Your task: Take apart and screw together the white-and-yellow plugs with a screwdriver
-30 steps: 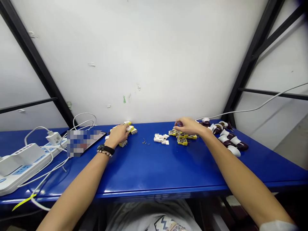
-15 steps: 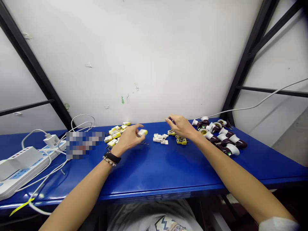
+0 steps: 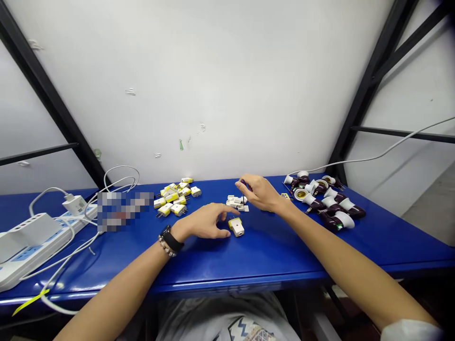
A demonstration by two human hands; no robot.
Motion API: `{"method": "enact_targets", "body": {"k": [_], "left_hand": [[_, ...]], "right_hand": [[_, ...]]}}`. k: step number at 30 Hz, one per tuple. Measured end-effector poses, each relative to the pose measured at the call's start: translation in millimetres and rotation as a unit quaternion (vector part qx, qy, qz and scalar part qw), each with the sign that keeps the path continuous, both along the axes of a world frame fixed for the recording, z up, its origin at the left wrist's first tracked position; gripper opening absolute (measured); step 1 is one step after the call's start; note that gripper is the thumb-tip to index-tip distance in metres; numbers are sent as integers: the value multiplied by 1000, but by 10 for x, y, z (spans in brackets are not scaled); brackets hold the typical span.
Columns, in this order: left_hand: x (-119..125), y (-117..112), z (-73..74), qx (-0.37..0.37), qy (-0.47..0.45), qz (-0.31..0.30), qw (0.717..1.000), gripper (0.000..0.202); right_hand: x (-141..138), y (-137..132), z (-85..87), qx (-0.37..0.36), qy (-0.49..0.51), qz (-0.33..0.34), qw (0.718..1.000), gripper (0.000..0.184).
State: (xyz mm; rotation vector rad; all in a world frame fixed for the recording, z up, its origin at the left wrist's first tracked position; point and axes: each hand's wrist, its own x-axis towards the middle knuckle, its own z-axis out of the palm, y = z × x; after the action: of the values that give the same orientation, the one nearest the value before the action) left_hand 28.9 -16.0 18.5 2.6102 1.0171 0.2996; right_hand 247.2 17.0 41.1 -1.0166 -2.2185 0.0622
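A white and yellow plug (image 3: 236,227) lies on the blue table, white side up with a small hole in its face. My left hand (image 3: 206,221) is beside it, thumb and fingers spread at its left edge, holding nothing. My right hand (image 3: 256,191) is closed around a screwdriver (image 3: 243,198), whose thin dark shaft points down above and behind the plug. Several small white plug covers (image 3: 234,202) lie in a pile near the shaft. A yellow plug half (image 3: 285,196) shows partly behind my right wrist.
Several white and yellow plugs (image 3: 171,195) are heaped at left. Several dark lamp holders with white rims (image 3: 332,203) cover the right side. White power strips (image 3: 30,239) and loose cables stand far left. A white wall (image 3: 227,94) rises behind the table (image 3: 270,251).
My left hand has moved right and toward me, and the plug it held now lies on the table. My right hand has shifted slightly left, and the screwdriver shaft now shows.
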Motion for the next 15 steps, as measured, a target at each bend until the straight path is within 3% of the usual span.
{"method": "enact_targets", "body": {"k": [4,8,12,15], "left_hand": [[16,1,-35,33,-5,10,999,35],[60,-10,-73,80,8,68,994,35],[33,25,-80,104,17,114,988,41],[11,50,-82,105,21,121,987,42]], "right_hand": [[-55,-21,-1,-112,107,60,986,36],[-88,-42,12,-222,208,108,946,38],[-109,-69,29,-245,259,130,925,39],[-134,-84,0,-239,249,140,928,36]]}}
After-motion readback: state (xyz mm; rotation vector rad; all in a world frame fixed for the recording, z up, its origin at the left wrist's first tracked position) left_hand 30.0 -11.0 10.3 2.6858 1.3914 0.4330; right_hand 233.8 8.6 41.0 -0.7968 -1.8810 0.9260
